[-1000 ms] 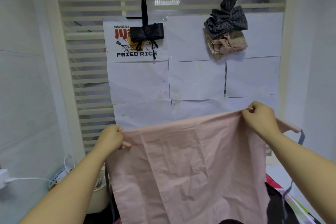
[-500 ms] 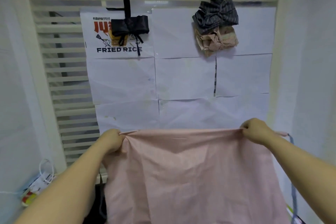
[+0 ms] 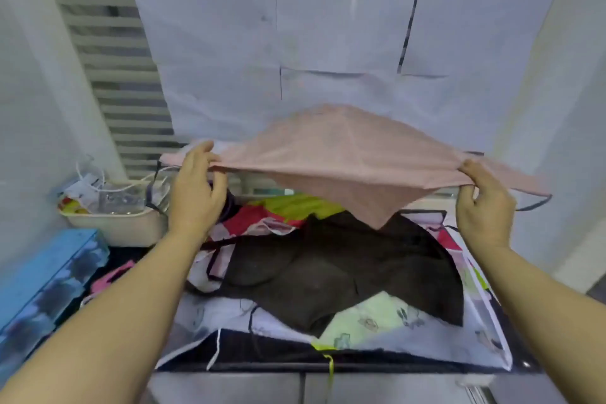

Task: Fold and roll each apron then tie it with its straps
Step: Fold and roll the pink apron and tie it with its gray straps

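pink apron (image 3: pixel 344 154): matt cloth | wall sheets (image 3: pixel 341 20): smooth paper

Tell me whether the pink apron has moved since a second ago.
Yes. The pink apron hung upright before the papered wall; now both hands hold it billowed out flat, lower, over the dark apron.

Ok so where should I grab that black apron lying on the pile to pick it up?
Pinch the black apron by its near edge, from above. It lies crumpled on the pile with that edge exposed, while the pink apron held by both hands hangs over its far side.
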Demonstrator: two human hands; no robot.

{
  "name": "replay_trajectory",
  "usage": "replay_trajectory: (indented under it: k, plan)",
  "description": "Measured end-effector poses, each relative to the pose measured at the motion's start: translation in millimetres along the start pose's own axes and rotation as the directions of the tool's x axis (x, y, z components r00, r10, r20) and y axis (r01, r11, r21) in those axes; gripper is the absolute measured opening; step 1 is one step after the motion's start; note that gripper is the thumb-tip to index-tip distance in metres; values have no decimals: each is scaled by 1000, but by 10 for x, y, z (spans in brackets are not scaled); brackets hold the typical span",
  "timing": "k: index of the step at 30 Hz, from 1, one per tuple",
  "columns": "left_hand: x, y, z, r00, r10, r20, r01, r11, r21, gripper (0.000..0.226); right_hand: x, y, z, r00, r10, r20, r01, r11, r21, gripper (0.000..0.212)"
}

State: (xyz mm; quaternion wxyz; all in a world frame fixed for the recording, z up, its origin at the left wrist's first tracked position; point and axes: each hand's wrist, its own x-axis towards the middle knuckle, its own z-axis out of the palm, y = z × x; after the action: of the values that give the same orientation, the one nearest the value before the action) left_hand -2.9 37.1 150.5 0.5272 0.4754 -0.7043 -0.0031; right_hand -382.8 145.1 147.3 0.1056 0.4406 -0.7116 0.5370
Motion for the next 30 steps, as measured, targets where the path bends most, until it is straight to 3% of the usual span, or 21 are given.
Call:
replay_trajectory:
  k: [2, 4, 6, 8, 10, 14, 18, 20, 21, 25, 30]
  plan:
    - [-584, -206, 44, 982, -92, 164, 77, 992, 97, 21, -406, 366, 2, 982, 29, 186, -4, 991, -130, 41]
    - [-1054, -406, 103, 913, -240, 331, 174, 961, 215, 21, -721, 644, 16, 891, 91, 445, 39, 961, -275, 31]
    - [-1352, -575, 150, 777, -379, 502, 233, 915, 331, 16, -921, 835, 54, 694, 235, 680, 69, 919, -389, 24]
    - [-1570, -677, 165, 590, -476, 653, 226, 873, 433, 18, -1069, 951, 85, 443, 396, 804, 109, 866, -487, 19]
    - [-1723, -713, 165, 438, -537, 721, 219, 842, 493, 26, -1187, 1068, 131, 273, 451, 850, 177, 845, -505, 27]
    - [-1839, -693, 157, 309, -593, 744, 201, 805, 558, 42, -1333, 1209, 131, 136, 520, 844, 95, 841, -533, 25]
    - [-1749, -651, 190, 107, -654, 749, 81, 756, 650, 49, -1313, 1248, 119, -81, 645, 760, -67, 757, -649, 17]
    - [-1669, -616, 267, 64, -672, 738, 46, 741, 670, 49, -1248, 1221, 159, -97, 661, 744, -74, 740, -668, 11]
    - [-1629, -605, 310, 76, -677, 732, 43, 736, 676, 48, -1207, 1187, 187, -76, 654, 752, -92, 747, -659, 8]
    - [-1535, -652, 532, 225, -645, 730, 96, 761, 642, 39, -1049, 1085, 379, 80, 594, 801, -45, 804, -592, 21]
    - [-1484, -748, 900, 306, -634, 710, 279, 773, 570, 50, -977, 988, 753, 144, 553, 821, -64, 833, -550, 31]
